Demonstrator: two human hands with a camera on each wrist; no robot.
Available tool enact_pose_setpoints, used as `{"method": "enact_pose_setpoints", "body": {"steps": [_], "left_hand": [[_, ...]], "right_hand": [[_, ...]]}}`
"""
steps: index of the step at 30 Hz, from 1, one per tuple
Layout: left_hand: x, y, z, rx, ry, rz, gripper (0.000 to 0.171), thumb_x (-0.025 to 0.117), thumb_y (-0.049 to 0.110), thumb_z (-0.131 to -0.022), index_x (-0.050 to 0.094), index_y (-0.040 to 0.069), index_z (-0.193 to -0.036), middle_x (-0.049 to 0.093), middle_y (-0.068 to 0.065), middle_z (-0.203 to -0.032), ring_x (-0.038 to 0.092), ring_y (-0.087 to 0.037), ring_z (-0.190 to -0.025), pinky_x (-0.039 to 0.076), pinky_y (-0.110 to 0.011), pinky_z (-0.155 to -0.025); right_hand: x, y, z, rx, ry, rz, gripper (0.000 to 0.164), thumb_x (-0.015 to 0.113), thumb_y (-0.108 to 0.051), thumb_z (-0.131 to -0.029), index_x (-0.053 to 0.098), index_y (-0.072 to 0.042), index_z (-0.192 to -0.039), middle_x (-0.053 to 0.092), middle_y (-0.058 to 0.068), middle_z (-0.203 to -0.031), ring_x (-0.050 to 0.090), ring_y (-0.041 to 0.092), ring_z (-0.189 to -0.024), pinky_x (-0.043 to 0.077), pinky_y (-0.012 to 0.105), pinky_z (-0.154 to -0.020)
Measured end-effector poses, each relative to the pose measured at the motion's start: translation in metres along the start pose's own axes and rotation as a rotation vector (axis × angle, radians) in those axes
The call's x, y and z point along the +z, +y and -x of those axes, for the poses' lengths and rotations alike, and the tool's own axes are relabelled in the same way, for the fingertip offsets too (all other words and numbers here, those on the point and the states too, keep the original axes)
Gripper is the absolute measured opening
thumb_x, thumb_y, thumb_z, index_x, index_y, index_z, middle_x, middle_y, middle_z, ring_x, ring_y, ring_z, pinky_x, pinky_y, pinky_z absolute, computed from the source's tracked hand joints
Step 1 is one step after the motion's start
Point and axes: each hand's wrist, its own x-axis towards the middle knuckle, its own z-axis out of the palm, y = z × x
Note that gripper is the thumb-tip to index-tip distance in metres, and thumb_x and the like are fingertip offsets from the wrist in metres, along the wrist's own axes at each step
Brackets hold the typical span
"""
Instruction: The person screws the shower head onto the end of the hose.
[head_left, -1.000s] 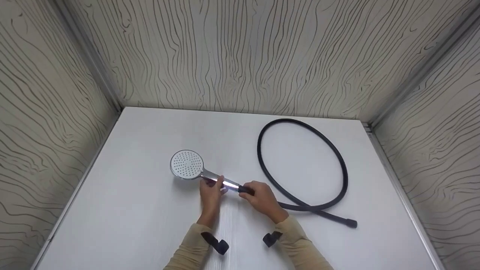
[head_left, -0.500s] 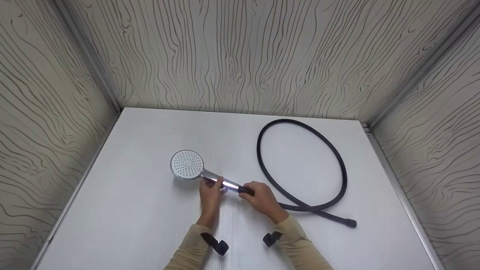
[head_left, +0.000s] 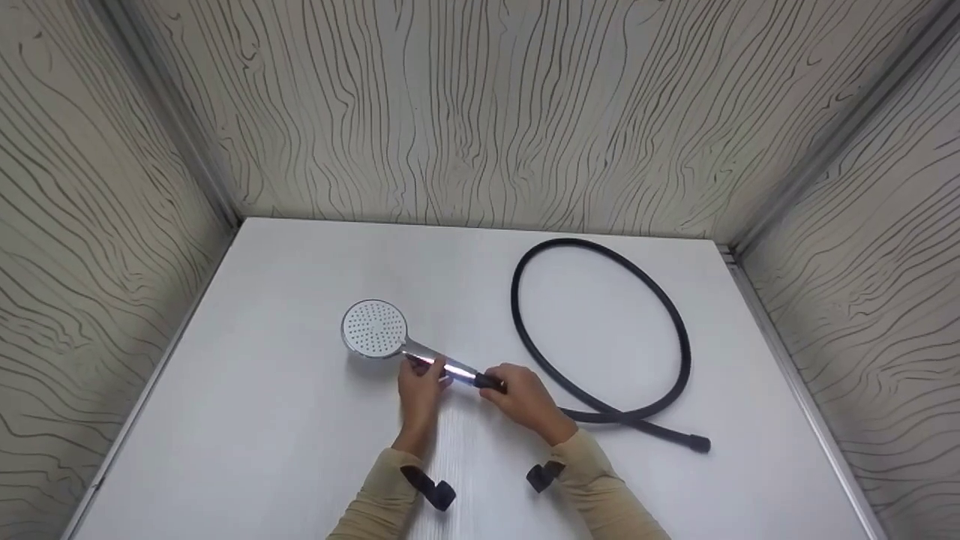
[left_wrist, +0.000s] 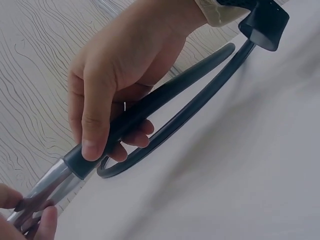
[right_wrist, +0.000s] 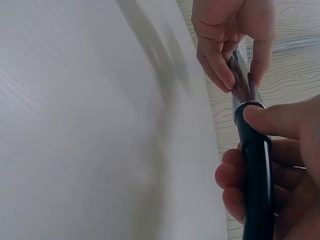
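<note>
A chrome shower head [head_left: 374, 328] with a round white spray face lies tilted at the middle left of the table in the head view. My left hand [head_left: 421, 394] holds its handle [head_left: 459, 370] between thumb and fingers. My right hand [head_left: 528, 400] grips the black end fitting [left_wrist: 81, 162] of a black hose [head_left: 600, 416], which meets the handle's end. In the right wrist view the right thumb [right_wrist: 272, 120] presses on that fitting [right_wrist: 250, 122], with fingers curled beneath. The joint inside the fitting is hidden.
Right of my hands the hose makes a large loop on the white table [head_left: 277, 450]. Its free end [head_left: 699, 443] points toward the front right. Patterned walls [head_left: 480, 112] enclose the table at the back and both sides.
The view has shifted slightly. Both hands keep their hold on the handle and the hose fitting, with hardly any movement visible.
</note>
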Motion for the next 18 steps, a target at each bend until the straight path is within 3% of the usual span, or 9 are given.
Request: {"method": "enact_pose_setpoints", "body": {"steps": [8,12,18], "left_hand": [[-0.0025,-0.0014,-0.0037,-0.002,0.01,-0.028,0.036,0.06,0.013,-0.095,0.047,-0.006,-0.123,0.058,-0.023,-0.11,0.065,-0.027,-0.096,0.062,-0.031,-0.082],[-0.0044,-0.001,-0.0054,-0.027,-0.006,-0.076,0.037,0.061,0.016,-0.095,0.048,-0.005,-0.123,0.059,-0.022,-0.112,0.066,-0.026,-0.096,0.061,-0.03,-0.081],[-0.0083,-0.0006,-0.0074,-0.009,-0.027,-0.156,0.033,0.062,0.014,-0.094,0.051,-0.007,-0.116,0.064,-0.021,-0.104,0.067,-0.022,-0.086,0.061,-0.03,-0.074]], "right_hand": [[-0.0004,-0.0011,-0.0014,0.027,-0.035,0.006,0.013,0.071,-0.016,-0.087,0.073,-0.008,-0.098,0.062,0.0,-0.082,0.049,0.008,-0.072,0.043,0.019,-0.061],[-0.001,-0.0009,-0.0022,0.021,-0.037,0.021,0.013,0.072,-0.014,-0.086,0.073,-0.009,-0.098,0.061,-0.001,-0.082,0.049,0.009,-0.071,0.042,0.019,-0.061],[-0.0013,-0.0007,-0.002,0.025,-0.048,0.028,0.013,0.072,-0.013,-0.086,0.074,-0.008,-0.098,0.061,-0.001,-0.081,0.048,0.008,-0.07,0.041,0.019,-0.06]]}}
